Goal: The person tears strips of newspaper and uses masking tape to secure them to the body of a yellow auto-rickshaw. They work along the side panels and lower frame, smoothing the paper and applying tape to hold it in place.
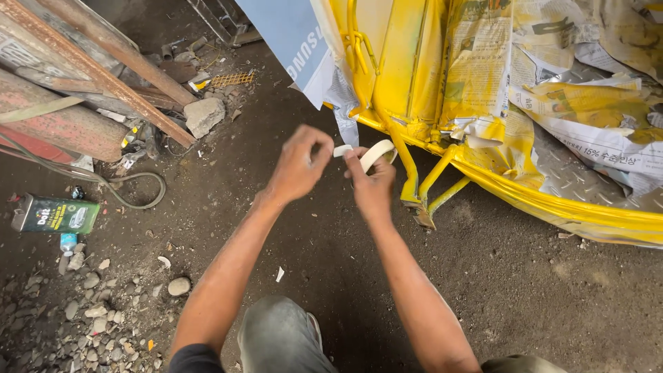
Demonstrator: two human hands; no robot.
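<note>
Just in front of the yellow-painted metal frame [407, 103], my right hand [373, 185] grips a roll of pale masking tape [377, 153], fingers curled through it, while my left hand [298, 166] pinches the loose end of the tape [342, 150] between thumb and fingertips, close beside the roll. Above and right of the frame's yellow step bracket [425, 197] hang paint-spattered newspaper sheets [587, 117], and far left of the frame, on the dirt floor [525, 290], lie a green tin [56, 214], a grey hose [138, 190] and rusty beams [103, 62]
</note>
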